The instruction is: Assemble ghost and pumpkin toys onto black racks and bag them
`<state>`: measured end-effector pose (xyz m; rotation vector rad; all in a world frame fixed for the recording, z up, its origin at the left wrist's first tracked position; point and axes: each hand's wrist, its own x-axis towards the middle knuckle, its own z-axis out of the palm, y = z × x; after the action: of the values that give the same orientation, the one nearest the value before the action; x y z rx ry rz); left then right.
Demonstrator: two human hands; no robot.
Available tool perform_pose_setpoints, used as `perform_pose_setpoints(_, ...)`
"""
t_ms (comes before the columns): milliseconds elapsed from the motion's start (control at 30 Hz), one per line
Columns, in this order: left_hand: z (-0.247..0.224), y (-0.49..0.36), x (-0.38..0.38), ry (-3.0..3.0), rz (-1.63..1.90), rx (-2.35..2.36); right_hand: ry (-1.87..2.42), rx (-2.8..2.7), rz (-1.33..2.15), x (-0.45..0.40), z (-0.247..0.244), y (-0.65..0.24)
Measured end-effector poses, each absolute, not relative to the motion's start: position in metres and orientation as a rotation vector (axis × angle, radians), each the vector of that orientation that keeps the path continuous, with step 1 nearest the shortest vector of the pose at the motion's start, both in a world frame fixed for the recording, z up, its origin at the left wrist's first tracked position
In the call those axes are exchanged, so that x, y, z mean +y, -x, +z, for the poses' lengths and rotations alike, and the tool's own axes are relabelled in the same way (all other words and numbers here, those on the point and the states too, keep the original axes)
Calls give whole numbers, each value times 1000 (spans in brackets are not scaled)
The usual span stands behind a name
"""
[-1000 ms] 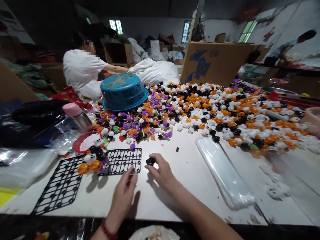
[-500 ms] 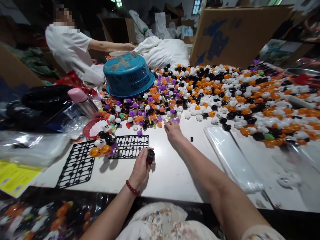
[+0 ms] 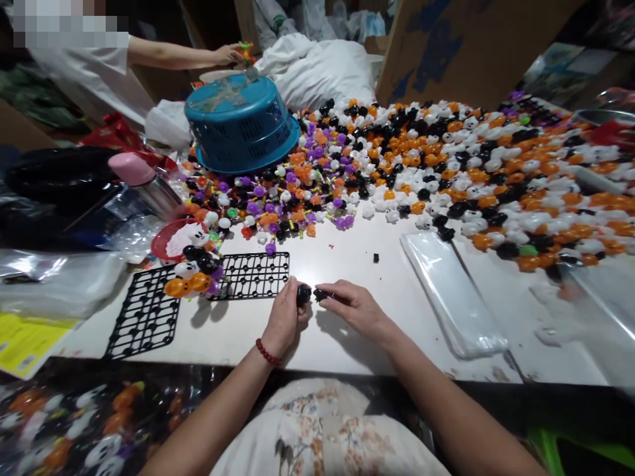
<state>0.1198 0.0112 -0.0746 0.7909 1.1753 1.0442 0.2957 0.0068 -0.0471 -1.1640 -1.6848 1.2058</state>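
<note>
My left hand (image 3: 286,311), a red bead bracelet at its wrist, is closed around a small round black plastic piece (image 3: 303,295). Just to the right, my right hand (image 3: 354,307) pinches another small dark piece (image 3: 321,295) between thumb and fingers. A narrow gap separates the two pieces, which face each other above the white table (image 3: 317,350). Left of my hands lies a black plastic grid (image 3: 255,274). Several orange, white and black figures (image 3: 196,271) stand there, partly over a second black grid (image 3: 143,311).
A heap of small orange, white, black and purple pieces (image 3: 421,165) covers the table's far side. An upturned blue basket (image 3: 238,125) rests on it. Clear plastic bags (image 3: 451,294) lie at right, a pink-capped bottle (image 3: 149,185) at left. A co-worker's hand (image 3: 231,56) is behind the basket.
My right hand has come back from the heap's edge toward my left hand and now pinches a small dark piece. The view has tilted down. The co-worker's hand now holds something orange and green.
</note>
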Motion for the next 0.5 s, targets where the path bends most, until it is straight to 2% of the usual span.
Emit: perform_pose_setpoints(500,-64,-132,-3,-1411,874,1528,1235,-1865,1227,-16,-37,-311)
